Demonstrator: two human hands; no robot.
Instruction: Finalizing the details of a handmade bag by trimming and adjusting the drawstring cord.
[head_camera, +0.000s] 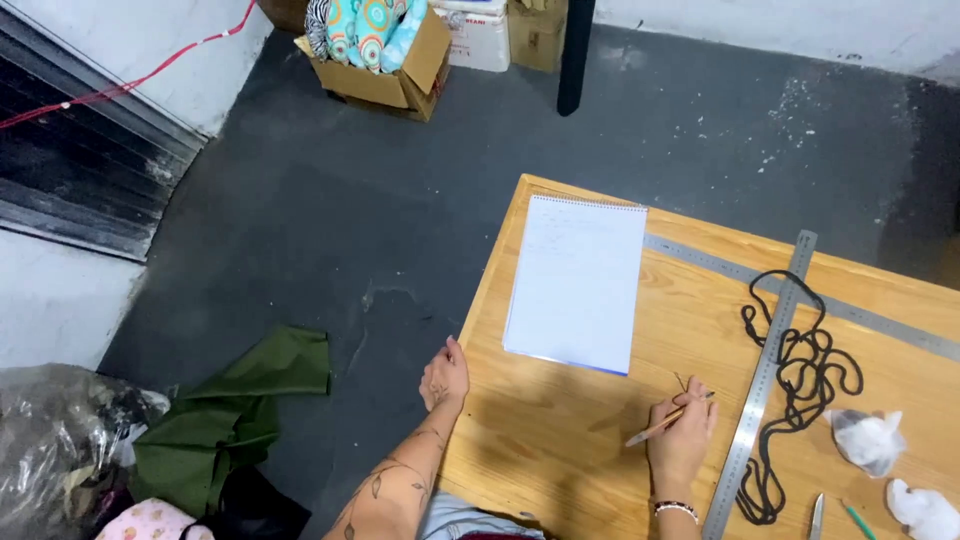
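My right hand (682, 432) rests on the wooden table (560, 440) and holds a pencil (668, 421), tip pointing lower left. My left hand (445, 373) lies at the table's left edge with fingers together, holding nothing. A white spiral notepad (577, 281) lies flat just beyond both hands. To the right of my right hand a long metal ruler (762, 383) runs up the table, with a tangled black cord (806, 372) beside and across it.
A second metal ruler (880, 320) crosses the far side. Two white plastic wads (868, 438) and small tools (817, 515) sit at the lower right. On the dark floor: green cloth (240, 410), a plastic bag (50, 440), a cardboard box of patterned fabric rolls (375, 50).
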